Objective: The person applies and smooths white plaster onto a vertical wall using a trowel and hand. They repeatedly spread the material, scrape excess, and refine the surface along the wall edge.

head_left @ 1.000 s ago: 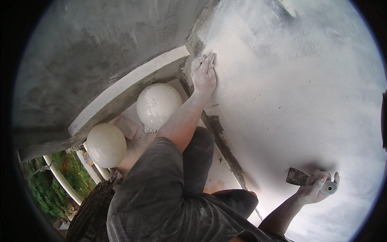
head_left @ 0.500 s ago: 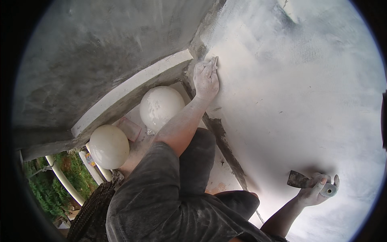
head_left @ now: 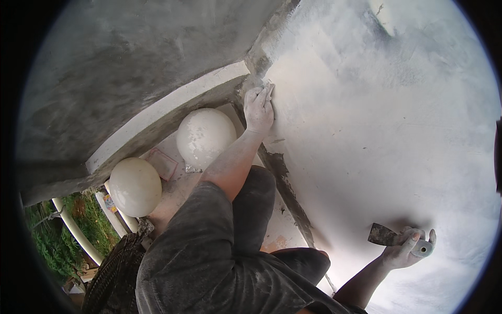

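Hands, two. Left hand: pinching a pale sheet at the white wall, near the rough corner. Right hand: gripping a scraper. Risks: sheet slipping, grazing knuckles; scraper tilting inward, scoring the wall.

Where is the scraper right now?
In the head view, the scraper is at the lower right, held in the right hand in front of the pale wall.
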Action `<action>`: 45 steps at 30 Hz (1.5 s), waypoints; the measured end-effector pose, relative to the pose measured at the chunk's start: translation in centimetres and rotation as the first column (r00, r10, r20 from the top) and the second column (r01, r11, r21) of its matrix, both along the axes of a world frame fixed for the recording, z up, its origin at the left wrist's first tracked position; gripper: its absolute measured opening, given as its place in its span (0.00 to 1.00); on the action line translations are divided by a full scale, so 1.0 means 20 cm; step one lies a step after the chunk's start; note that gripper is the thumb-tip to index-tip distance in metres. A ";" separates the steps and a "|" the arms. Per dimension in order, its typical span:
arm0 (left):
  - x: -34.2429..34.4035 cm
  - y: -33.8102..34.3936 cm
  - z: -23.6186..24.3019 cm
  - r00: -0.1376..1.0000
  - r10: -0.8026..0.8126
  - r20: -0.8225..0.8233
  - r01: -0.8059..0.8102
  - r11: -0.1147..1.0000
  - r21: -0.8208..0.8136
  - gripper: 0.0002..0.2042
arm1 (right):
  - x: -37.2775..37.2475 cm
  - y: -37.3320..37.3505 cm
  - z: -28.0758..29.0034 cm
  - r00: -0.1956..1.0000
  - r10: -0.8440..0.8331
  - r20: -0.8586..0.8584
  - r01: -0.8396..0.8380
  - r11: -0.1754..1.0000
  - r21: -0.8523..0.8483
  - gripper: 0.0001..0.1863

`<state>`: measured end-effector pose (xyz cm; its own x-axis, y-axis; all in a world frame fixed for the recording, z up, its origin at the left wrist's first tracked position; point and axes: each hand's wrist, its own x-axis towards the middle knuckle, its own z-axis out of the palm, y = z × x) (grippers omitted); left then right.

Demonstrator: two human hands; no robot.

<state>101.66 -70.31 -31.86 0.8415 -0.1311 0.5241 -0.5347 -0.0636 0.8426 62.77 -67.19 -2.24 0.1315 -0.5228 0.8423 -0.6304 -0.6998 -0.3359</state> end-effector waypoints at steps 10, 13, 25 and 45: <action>0.03 0.00 -0.03 0.999 -0.010 -0.033 0.012 0.998 0.060 0.16 | 0.03 0.00 0.01 0.970 0.224 0.098 -0.232 0.968 0.091 0.33; 0.03 0.00 -0.03 0.996 -0.085 0.029 0.087 0.992 -0.093 0.16 | 0.02 0.02 0.01 0.986 0.121 0.110 -0.130 0.989 0.073 0.32; 0.02 0.01 -0.06 0.996 -0.036 0.076 0.040 0.998 -0.044 0.15 | 0.09 -0.01 0.00 0.963 0.196 0.183 -0.195 0.980 -0.026 0.28; 0.03 0.02 0.00 0.995 -0.035 0.094 0.050 0.985 -0.167 0.17 | 0.02 -0.01 0.00 0.975 0.153 0.158 -0.165 0.984 0.064 0.32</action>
<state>102.23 -69.86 -31.96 0.7854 -0.0686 0.6152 -0.6081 0.1001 0.7875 63.26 -67.41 -2.24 0.0915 -0.5692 0.8171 -0.4507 -0.7553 -0.4757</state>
